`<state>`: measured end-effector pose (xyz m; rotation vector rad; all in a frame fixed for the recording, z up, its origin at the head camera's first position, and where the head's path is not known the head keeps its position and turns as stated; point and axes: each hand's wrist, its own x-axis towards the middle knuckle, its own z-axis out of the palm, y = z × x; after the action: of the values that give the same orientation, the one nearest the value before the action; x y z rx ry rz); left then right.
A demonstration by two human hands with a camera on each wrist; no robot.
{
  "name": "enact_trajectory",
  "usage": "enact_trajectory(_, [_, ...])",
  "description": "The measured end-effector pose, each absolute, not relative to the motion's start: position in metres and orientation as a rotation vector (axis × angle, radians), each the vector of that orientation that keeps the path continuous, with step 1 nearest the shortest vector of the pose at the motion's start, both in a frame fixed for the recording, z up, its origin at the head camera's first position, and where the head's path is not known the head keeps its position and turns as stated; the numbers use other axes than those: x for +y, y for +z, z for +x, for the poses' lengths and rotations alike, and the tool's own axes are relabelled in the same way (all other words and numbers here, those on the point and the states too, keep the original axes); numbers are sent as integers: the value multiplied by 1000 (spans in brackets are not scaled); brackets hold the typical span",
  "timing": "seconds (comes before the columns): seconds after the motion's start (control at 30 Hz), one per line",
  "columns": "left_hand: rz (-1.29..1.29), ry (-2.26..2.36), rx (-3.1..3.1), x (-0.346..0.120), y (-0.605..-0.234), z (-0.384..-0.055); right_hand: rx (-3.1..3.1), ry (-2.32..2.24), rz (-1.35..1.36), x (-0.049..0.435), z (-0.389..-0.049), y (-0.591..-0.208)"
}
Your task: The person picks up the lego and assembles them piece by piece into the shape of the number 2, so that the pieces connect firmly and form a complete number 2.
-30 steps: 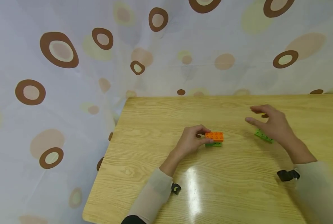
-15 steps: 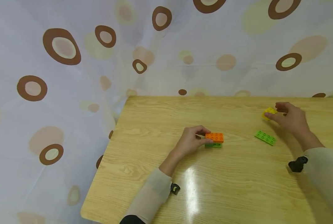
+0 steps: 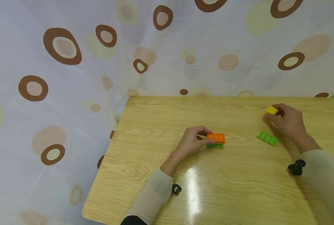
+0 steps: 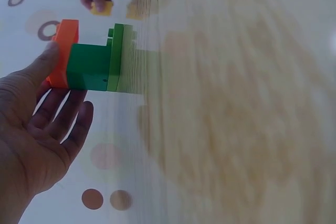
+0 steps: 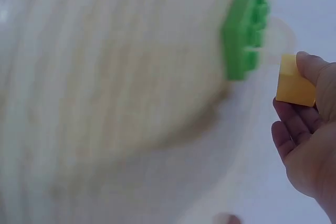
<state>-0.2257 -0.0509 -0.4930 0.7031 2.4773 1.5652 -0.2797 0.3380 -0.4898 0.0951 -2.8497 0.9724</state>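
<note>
On the table, a small stack has an orange brick [image 3: 216, 137] at its top, a dark green block [image 4: 89, 66] in the middle and a light green flat brick [image 4: 115, 59] at the bottom. My left hand [image 3: 193, 140] pinches the orange brick between thumb and fingers. Farther back on the right, my right hand [image 3: 290, 120] grips a yellow brick [image 3: 272, 110] by thumb and fingertips; whether it touches the table I cannot tell. A separate light green studded brick [image 3: 267, 138] lies flat in front of that hand.
The wood-grain table [image 3: 144, 150] ends at the back against a curtain [image 3: 200, 72] patterned with circles, which also hangs along the left side. Bare tabletop lies between the stack and the separate green brick.
My right hand has moved right from above the loose green brick, uncovering it, and has taken hold of the yellow brick. The left hand stays on the orange brick.
</note>
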Motion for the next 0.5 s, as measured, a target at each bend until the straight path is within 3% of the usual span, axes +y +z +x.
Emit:
enact_trajectory(0.3, [695,1567,2466,-53,-492,-226,-2682,1014,351,279,-254,-413])
enact_trajectory(0.5, [719,1572,2460,-51,-494,-227,-2615,1086,536,240,-232,-397])
